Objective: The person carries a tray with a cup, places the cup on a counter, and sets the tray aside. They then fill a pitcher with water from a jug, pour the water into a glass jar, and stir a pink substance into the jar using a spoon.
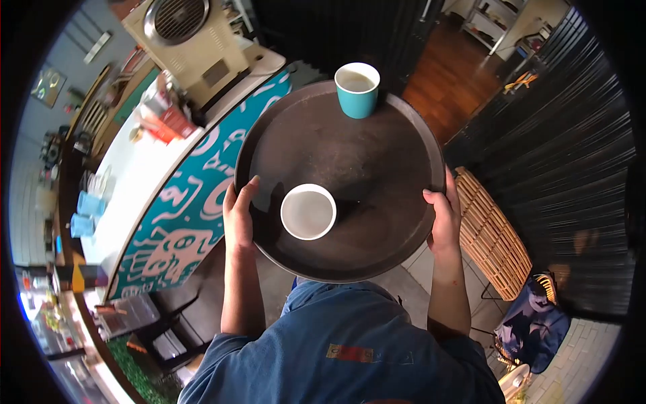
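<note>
A round dark brown tray (pixel 377 229) is held level in front of my body. My left hand (pixel 239 214) grips its left rim, thumb on top. On the right rim, my right hand (pixel 445 212) is closed in the same way, its thumb over the edge. A teal cup (pixel 358 103) with a white rim stands upright at the far edge of the tray. Nearer to me, left of the middle, is a second cup (pixel 308 212), seen from above with a white rim and pale inside. Neither hand touches a cup.
A white counter (pixel 128 178) with a teal patterned front curves along the left, bearing a beige machine (pixel 195 54) and blue cups (pixel 84 215). At right stand a wicker chair (pixel 491 232) and a black corrugated wall (pixel 558 161). Wooden floor (pixel 447 84) shows beyond.
</note>
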The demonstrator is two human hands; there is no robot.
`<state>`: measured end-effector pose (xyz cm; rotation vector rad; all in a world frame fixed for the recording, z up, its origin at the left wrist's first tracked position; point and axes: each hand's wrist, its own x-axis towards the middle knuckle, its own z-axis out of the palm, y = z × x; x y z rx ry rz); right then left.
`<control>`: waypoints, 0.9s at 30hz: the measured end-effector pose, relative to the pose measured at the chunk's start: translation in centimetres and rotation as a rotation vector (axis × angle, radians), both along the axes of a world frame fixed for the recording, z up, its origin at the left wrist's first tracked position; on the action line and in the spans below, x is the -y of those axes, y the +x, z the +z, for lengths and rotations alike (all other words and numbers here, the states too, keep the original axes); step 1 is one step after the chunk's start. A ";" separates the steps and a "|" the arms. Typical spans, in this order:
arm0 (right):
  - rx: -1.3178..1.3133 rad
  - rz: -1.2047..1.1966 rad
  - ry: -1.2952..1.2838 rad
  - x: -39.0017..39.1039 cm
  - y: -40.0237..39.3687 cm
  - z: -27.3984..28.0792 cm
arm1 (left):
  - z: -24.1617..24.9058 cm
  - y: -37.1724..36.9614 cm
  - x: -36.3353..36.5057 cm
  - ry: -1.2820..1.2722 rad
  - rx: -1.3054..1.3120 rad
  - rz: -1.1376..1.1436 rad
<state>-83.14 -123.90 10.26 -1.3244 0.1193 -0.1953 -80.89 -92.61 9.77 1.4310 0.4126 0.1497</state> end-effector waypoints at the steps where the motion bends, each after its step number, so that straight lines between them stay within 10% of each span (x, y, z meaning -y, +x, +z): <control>1: -0.010 -0.023 0.014 0.7 1.3 0.0 | 0.3 1.9 1.2 0.012 0.010 -0.002; 10: -0.029 -0.228 -0.089 4.1 16.0 0.3 | 0.1 19.3 4.5 -0.103 0.007 -0.150; 27: 0.070 0.202 -0.085 12.4 48.3 -1.3 | -1.3 41.6 12.3 -0.141 -0.013 0.251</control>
